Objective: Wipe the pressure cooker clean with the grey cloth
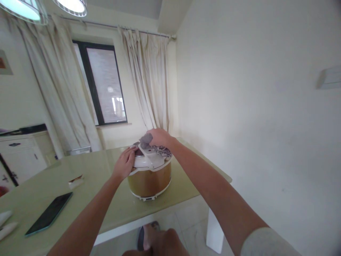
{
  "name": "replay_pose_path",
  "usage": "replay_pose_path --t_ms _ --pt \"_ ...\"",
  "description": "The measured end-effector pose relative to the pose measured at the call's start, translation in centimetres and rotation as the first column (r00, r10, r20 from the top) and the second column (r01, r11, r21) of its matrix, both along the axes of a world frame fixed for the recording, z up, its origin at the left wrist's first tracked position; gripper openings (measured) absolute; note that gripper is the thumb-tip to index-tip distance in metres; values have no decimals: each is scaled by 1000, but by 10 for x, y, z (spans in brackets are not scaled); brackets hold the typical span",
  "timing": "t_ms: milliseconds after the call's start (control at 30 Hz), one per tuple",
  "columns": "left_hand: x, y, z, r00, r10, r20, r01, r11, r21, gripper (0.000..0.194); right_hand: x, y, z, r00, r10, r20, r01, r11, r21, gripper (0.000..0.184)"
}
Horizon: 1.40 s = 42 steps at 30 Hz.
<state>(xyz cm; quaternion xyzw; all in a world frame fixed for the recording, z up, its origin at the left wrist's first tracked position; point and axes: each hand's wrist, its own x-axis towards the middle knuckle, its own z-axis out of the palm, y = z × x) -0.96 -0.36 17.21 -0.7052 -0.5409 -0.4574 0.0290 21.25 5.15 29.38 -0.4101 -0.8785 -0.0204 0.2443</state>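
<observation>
A rice cooker (150, 183) with a gold-brown body and a white lid stands upright near the table's front edge. My left hand (124, 164) lies against the left side of the lid, its fingers stretched over the edge. On top of the lid, my right hand (160, 138) is closed around a bunched grey cloth (145, 141). The cloth touches the lid near its raised white handle part. Part of the lid's patterned top shows below my right wrist; the fingertips of that hand are hidden.
The cooker stands on a pale green table (106, 206). A tablet (49, 214) and a small white packet (76, 181) lie to the left, with white objects (7, 225) at the left edge. A wall (255, 124) runs close along the right. My leg (170, 241) is below the table edge.
</observation>
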Motion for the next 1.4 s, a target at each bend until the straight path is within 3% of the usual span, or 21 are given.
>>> replay_pose_path --t_ms 167,300,433,567,700,800,933,1033,1100,1167,1233,1400 --pt "1 0 0 1000 -11 4 11 1000 20 62 42 17 -36 957 -87 -277 64 994 -91 50" --pt "2 1 -2 1000 8 -4 -8 999 33 62 57 3 -65 913 -69 -402 54 997 -50 57" --pt "2 2 -4 1000 17 -3 -17 999 40 60 59 -31 -83 874 -131 -468 142 990 -12 59" --pt "3 3 -4 999 24 -22 -23 999 26 63 57 -80 -116 812 -136 -568 176 984 15 64" --pt "0 4 -5 1000 6 -26 -6 1000 21 64 35 -123 -140 899 -86 -430 154 980 124 63" --pt "-3 5 -5 999 -26 -22 27 999 41 59 6 -127 -124 973 -48 -227 107 961 256 62" --pt "-4 4 -3 999 -40 -28 41 998 39 53 -28 -85 -67 987 -96 -130 134 935 329 38" --pt "-3 2 -2 1000 -13 -22 14 999 29 56 -32 -39 -28 972 -181 -151 209 957 199 29" --pt "-2 2 -3 1000 -3 -15 3 1000 26 58 -19 -11 -16 957 -196 -212 208 977 36 33" --pt "-2 2 -4 1000 3 -10 -3 1000 23 58 5 9 -17 930 -213 -299 189 976 -106 40" --pt "-2 3 -5 1000 13 -4 -13 1000 26 58 34 19 -29 903 -237 -358 185 968 -172 44" --pt "-1 6 -6 999 45 2 -45 998 32 54 79 4 -77 825 -178 -537 93 979 -183 49"
